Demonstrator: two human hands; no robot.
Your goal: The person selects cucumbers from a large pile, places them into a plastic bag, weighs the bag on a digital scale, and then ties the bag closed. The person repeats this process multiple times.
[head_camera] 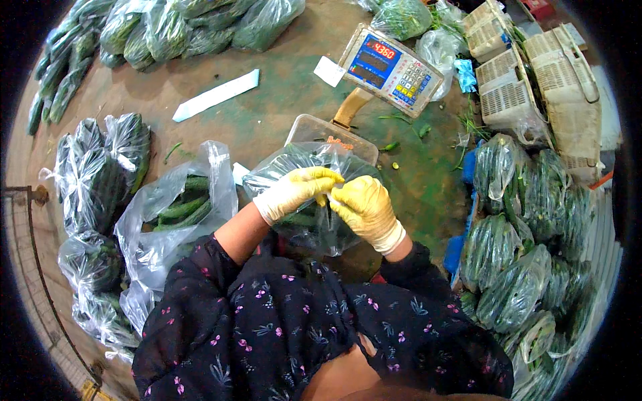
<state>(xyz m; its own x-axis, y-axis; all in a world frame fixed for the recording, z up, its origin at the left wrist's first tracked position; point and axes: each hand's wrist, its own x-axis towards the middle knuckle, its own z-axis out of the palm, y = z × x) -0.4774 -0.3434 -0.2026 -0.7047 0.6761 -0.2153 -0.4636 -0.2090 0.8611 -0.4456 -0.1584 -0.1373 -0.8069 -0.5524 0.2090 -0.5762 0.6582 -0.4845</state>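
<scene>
In front of me a clear plastic bag (273, 168) full of dark green cucumbers rests on the platform of a digital scale (311, 128). Both hands wear yellow gloves and meet above it. My left hand (301, 189) pinches the gathered bag neck between thumb and extended fingers. Curled into a fist, my right hand (366, 210) grips the same gathered plastic, where a thin white twist shows. The fingertips partly hide the neck. To the left, a second plastic bag (138, 215) stands with its mouth spread, cucumbers (188, 208) inside.
The scale's display unit (388, 70) is lit. Filled cucumber bags (83, 185) line the left, with others (200, 30) at the far side and more (511, 280) at right. Plastic crates (511, 95) stand at upper right. A pale flat strip (218, 95) lies on the floor.
</scene>
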